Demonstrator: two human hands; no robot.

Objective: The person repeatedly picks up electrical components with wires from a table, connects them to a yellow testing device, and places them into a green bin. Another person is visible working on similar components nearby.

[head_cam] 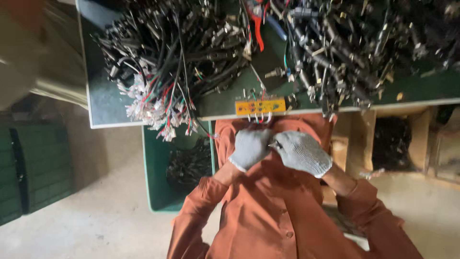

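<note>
Grey knit gloves cover both hands, the left hand (250,147) and right hand (302,152) pressed together just below the orange connector board (260,106) at the counter (412,91) edge, pinching a small metal piece (274,143), with black cable piles (172,52) heaped above the board.

No packages, signs or screens are showing. Just beyond the gloved fingers (287,144), a small rectangular yellow-orange plate (260,106) with dark markings, possibly a label, is sitting at the surface (225,108) edge.
</note>
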